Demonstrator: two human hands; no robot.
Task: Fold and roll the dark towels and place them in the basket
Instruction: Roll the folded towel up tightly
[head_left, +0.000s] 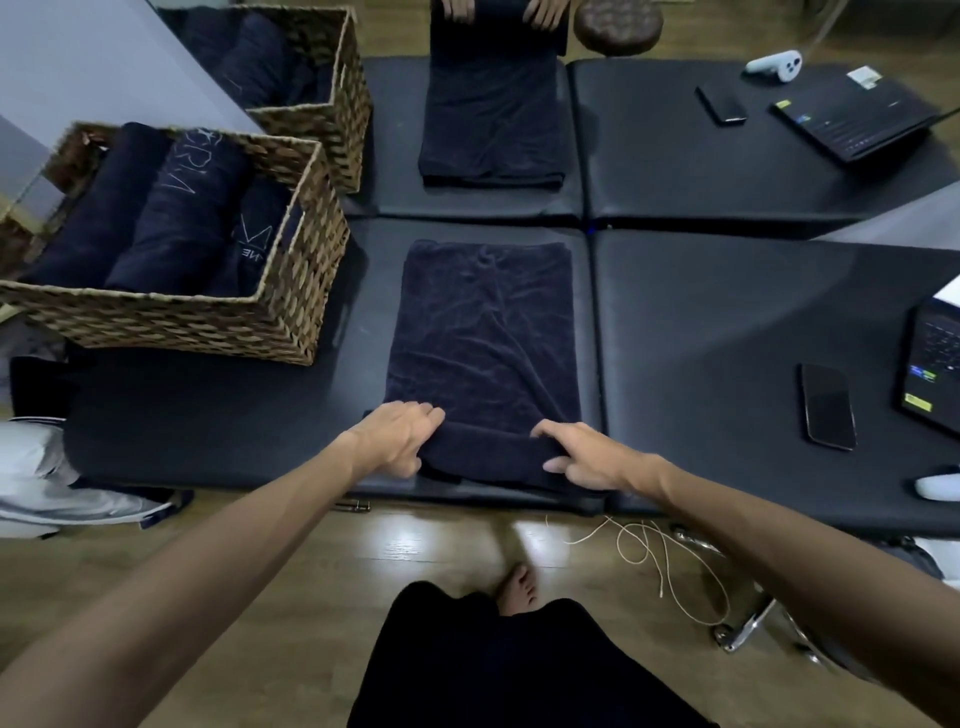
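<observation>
Dark towel (485, 332) flat on black padded table (727, 322), near end turned into a low roll. Left hand (397, 439) and right hand (584, 457) at either end of that roll, fingers curled onto it, gripping. To the left, woven basket (291, 291) with coarse braided walls, three rolled dark towels (156, 223) inside, pale lettering on two, only partly legible. Second basket (343, 98) behind, also dark cloth within, contents hard to make out. Farther off, another towel (491, 119) under someone's hands (543, 10), cut off by top edge. Phone (827, 406) lying to the right.
</observation>
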